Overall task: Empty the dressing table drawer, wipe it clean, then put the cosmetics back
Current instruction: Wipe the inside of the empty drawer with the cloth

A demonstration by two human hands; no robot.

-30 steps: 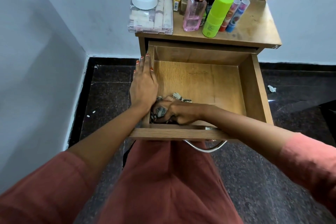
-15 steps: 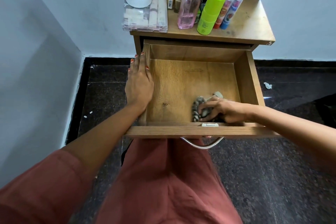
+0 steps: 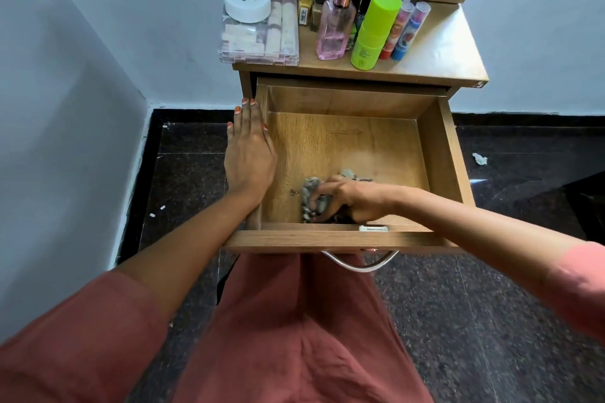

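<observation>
Head view: the drawer (image 3: 438, 154), emptied, holds only a patterned cloth (image 3: 311, 196) near its front wall, gripped by the curled right hand (image 3: 353, 199); in the last second it swept from the left corner to the right and partway back. The left hand (image 3: 250, 154) lies flat on the left rim while the cosmetics (image 3: 337, 20) wait on the tabletop (image 3: 435, 56), so the wiping is judged to be mid-course.

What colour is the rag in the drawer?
The crumpled cloth rag is grey, mottled with dark and pale patches; the head view shows it best.
</observation>
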